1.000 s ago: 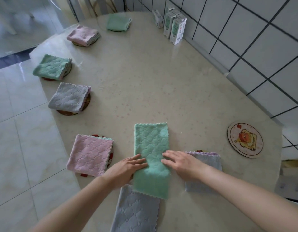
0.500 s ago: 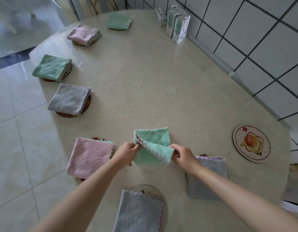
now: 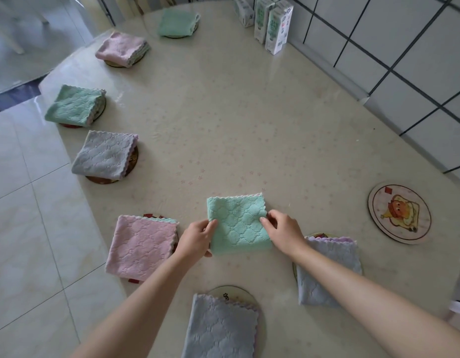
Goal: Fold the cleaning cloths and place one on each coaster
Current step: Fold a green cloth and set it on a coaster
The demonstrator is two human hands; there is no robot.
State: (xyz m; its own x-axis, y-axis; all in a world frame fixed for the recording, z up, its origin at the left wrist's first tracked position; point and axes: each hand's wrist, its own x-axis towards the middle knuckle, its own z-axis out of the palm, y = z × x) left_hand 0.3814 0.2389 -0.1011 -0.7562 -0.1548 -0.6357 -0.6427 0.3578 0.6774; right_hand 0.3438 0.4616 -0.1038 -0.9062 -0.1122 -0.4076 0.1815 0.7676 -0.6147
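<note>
As the left hand (image 3: 198,239) and right hand (image 3: 283,233) pinch the folded cloth (image 3: 238,224), it next needs lifting to the bare coaster (image 3: 399,211) at three o'clock.

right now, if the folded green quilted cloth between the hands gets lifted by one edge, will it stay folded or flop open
Probably floppy: the folded green quilted cloth is soft plush fabric, and the left hand and right hand each pinch a side. Lifted by one edge, its layers would likely sag open. It looks light.
</note>
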